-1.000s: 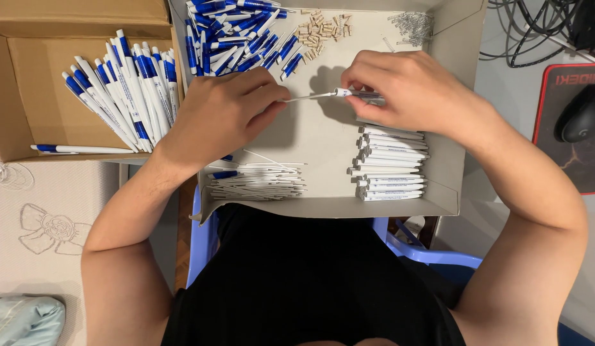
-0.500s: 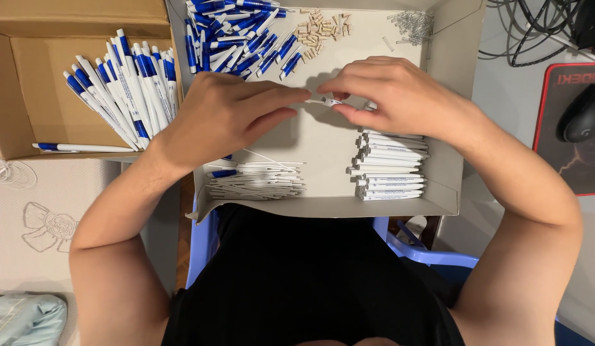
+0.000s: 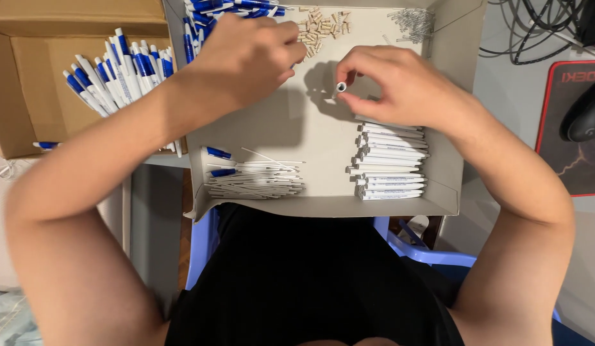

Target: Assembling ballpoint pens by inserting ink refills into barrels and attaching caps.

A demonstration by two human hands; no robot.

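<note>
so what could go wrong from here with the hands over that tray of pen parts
1. The right hand pinches a white pen barrel by its tip only; it could slip and drop among the stacked barrels.
2. The left hand reaches over the blue parts near the small beige pieces; a brush of the forearm might scatter them or the thin refills.

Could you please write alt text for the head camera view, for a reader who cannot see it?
Seen from above, a person's right hand holds a white pen barrel over a shallow cardboard tray, while the left hand reaches toward blue pen parts. A stack of white barrels lies below.
</note>
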